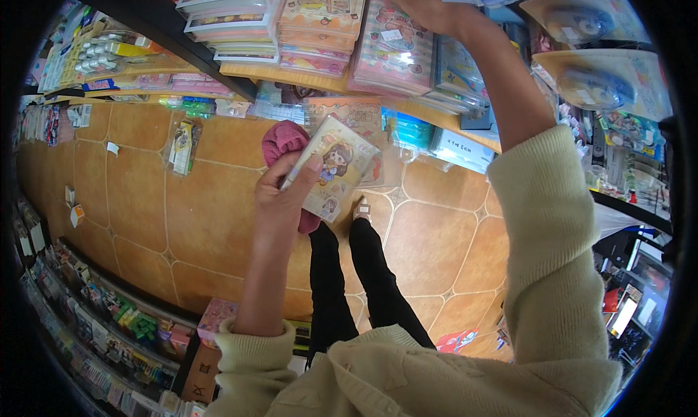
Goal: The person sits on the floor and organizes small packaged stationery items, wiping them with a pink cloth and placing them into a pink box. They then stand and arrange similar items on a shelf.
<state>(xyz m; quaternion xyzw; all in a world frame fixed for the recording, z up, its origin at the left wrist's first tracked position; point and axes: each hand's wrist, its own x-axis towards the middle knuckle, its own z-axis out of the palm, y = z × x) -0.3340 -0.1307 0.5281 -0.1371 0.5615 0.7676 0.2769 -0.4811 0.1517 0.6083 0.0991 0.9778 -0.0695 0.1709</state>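
My left hand grips a small cartoon-covered booklet in clear plastic, thumb on its front. A bunched dark pink cloth shows beside and below the same hand. Behind the booklet lies a larger orange-brown notebook in a clear wrapper; whether my hand also holds it, I cannot tell. My right hand reaches over the shelf at the top, above a stack of pink striped notebooks. Its fingertips run to the picture's edge, so their grip is hidden.
The wooden shelf carries stacked orange notebooks and white-edged packs. Blister packs hang at the right. A dark shelf post slants at upper left. Stationery racks line the lower left. A plastic packet lies on the tiled floor.
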